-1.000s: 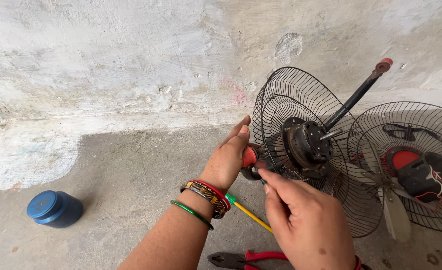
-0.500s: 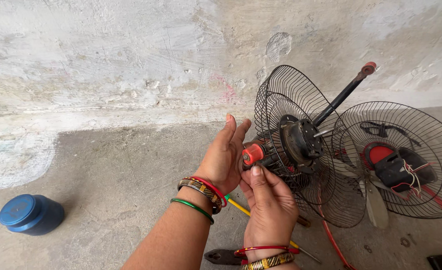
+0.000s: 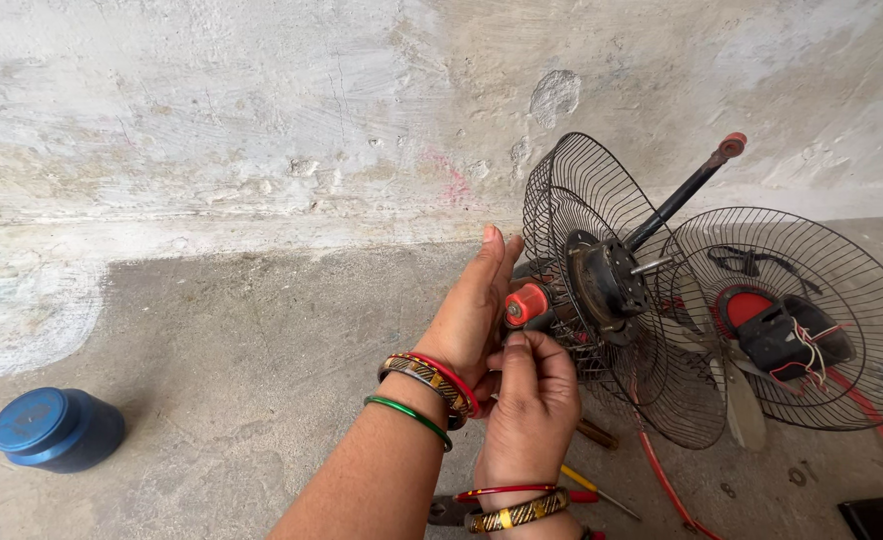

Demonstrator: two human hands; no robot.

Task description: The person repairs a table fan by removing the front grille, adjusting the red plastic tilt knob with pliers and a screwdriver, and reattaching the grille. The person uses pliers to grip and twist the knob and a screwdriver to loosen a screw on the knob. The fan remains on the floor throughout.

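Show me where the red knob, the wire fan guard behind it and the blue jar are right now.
red knob point(image 3: 528, 303): head view, on its ribbed side.
wire fan guard point(image 3: 562, 195): head view, on the upper wires of the upright cage.
blue jar point(image 3: 32, 420): head view, on its lid.

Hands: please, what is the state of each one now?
Left hand: open, flat, palm resting by the red knob.
Right hand: fingers pinched just below the knob; what they grip cannot be told.
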